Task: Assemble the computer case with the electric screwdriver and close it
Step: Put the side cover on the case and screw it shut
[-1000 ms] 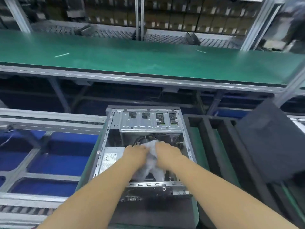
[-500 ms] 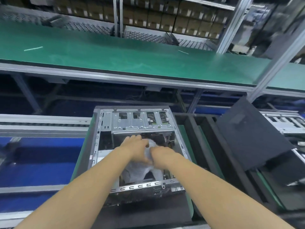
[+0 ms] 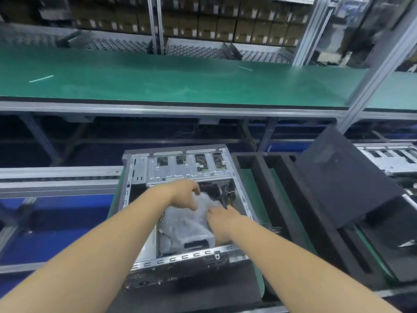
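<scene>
I look down at an open computer case [image 3: 180, 213] lying on its side on a green mat, on the near table beside a roller conveyor. Its side panel is off, so the metal drive bays along the far edge and the dark wiring inside are exposed.

Both of my hands reach into the case. My left hand [image 3: 184, 195] rests on top of a crumpled clear plastic bag [image 3: 189, 220] in the middle of the case, its fingers curled down onto the plastic and gripping it. My right hand [image 3: 222, 216] meets the bag from the right, its fingers pushed into the plastic near the cables; I cannot tell whether they pinch it or only press against it.

Just right of the case stands a black foam tray [image 3: 277, 199] with long slots. A dark flat panel [image 3: 347, 175] leans tilted over the tray's right side. Across the far side runs a long green table [image 3: 180, 86], with shelves of brown cartons [image 3: 225, 26] behind it.
</scene>
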Available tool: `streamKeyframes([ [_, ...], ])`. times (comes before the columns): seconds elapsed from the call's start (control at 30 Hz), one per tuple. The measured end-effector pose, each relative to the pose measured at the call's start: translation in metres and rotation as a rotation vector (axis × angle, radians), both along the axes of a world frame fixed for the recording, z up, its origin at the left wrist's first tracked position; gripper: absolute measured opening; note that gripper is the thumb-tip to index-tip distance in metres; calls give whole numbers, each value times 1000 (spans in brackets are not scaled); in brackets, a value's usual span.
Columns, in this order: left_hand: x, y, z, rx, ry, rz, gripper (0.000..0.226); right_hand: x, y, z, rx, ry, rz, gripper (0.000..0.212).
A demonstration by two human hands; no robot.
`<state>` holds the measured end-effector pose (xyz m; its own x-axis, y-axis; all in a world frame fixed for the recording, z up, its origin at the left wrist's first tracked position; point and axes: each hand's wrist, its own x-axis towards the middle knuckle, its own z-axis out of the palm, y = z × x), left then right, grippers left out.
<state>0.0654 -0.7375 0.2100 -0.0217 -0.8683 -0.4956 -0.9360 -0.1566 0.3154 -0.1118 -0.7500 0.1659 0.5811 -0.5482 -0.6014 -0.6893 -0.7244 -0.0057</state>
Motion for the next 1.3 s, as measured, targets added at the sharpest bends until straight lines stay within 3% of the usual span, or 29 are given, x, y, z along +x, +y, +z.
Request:
streamKeyframes([
  [0.1, -2, -6, 3, -108, -113, 42, 27, -1, -11, 17, 157, -228, -239, 46],
  [0.23, -13, -15, -1, -113, -119, 79, 25, -6, -30, 47, -54, -521, -367, 37],
  [0.37, -51, -32, 6, -376, -12, 164, 20, -37, -60, 62, -172, -632, -456, 27],
  [0.47, -93, -44, 12, -519, 76, 206, 16, -79, -88, 56, -213, -611, -447, 24],
  [0.57, -141, -58, 10, -529, 129, 162, 16, -126, -118, 39, -175, -521, -425, 25],
  [0.8, -232, -86, -21, -383, -88, 164, 20, -215, -160, -42, 24, -309, -278, 17],
  [1.0, -277, -87, -51, -246, -209, 154, 22, -234, -166, -73, 132, -249, -116, 20],
  [1.1, -297, -92, -62, -214, -224, 188, 24, -241, -184, -62, 82, -281, -90, 15],
  [1.2, -320, -118, -56, -246, -34, 297, 29, -263, -220, -38, -71, -289, -62, 4],
  [1.3, -353, -155, -47, -290, 102, 317, 29, -304, -264, -9, -335, -245, -76, 22],
])
